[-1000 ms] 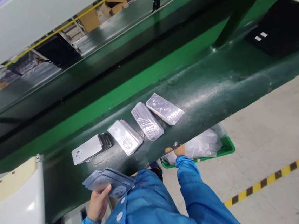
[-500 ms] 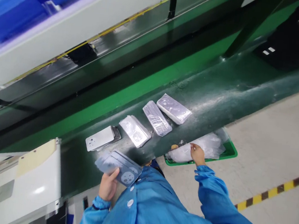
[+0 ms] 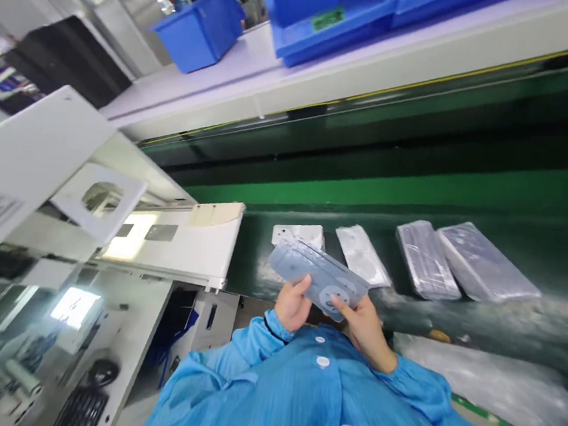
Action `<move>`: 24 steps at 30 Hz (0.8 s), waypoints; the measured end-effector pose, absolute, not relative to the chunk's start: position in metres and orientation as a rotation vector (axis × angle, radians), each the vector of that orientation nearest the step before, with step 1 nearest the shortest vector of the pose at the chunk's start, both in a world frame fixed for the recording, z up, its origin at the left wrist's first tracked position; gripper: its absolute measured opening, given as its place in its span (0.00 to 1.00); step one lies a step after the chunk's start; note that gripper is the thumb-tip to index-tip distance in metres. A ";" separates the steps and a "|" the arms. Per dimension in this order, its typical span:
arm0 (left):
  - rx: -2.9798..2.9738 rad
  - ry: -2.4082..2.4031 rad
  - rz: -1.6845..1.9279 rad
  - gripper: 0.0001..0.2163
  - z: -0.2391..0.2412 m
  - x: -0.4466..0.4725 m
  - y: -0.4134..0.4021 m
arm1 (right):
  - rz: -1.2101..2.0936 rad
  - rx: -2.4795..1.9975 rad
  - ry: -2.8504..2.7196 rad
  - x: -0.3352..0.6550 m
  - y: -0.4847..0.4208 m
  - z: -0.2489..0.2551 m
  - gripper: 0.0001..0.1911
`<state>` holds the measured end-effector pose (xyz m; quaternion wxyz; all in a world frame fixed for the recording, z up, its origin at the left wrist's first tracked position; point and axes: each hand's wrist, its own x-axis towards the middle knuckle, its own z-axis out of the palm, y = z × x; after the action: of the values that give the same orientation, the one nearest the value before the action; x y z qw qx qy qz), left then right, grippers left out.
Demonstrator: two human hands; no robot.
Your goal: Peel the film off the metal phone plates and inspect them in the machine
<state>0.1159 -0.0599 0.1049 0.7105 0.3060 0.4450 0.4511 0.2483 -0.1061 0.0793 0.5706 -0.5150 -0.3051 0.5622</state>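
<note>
Both of my hands hold a fanned stack of thin grey-blue plates [image 3: 315,276] close to my chest. My left hand [image 3: 291,304] grips the stack from below with the thumb on top. My right hand [image 3: 363,324] pinches its right end, thumb on a round cut-out. Just behind the stack, on the dark green belt [image 3: 540,211], lie a white plate pile [image 3: 299,233], a foil-wrapped plate pile [image 3: 363,254] and two wrapped packs [image 3: 427,259] [image 3: 487,263] in a row to the right.
A white machine housing [image 3: 181,236] stands left of the belt, with an open cabinet below it. Blue bins [image 3: 328,10] sit on the far white shelf. Clear bags in a green tray [image 3: 488,387] lie low at my right.
My right hand left the bags in the green tray and came up onto the plate stack. The view swung left, bringing the white machine and the blue bins into sight.
</note>
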 end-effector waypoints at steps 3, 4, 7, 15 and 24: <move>0.667 0.764 0.998 0.38 0.120 0.074 -0.068 | 1.303 -1.223 -0.866 0.242 -0.074 0.099 0.32; 0.660 0.640 0.922 0.44 0.123 0.056 -0.073 | 1.356 -1.200 -0.961 0.245 -0.063 0.109 0.31; 0.528 0.340 0.673 0.60 0.126 0.009 -0.086 | 1.608 -1.103 -1.361 0.249 -0.027 0.149 0.28; 0.598 0.332 0.665 0.58 0.134 -0.029 -0.087 | 1.838 -0.637 -2.275 0.140 0.057 0.228 0.27; 0.433 0.434 1.079 0.31 0.140 -0.070 -0.114 | 1.606 -0.655 -2.317 0.059 0.032 0.182 0.28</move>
<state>-0.0699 -0.1143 0.1400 0.8137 0.2027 0.2032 0.5055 0.0586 0.0321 0.1822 0.1231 -0.2247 -0.7944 0.5507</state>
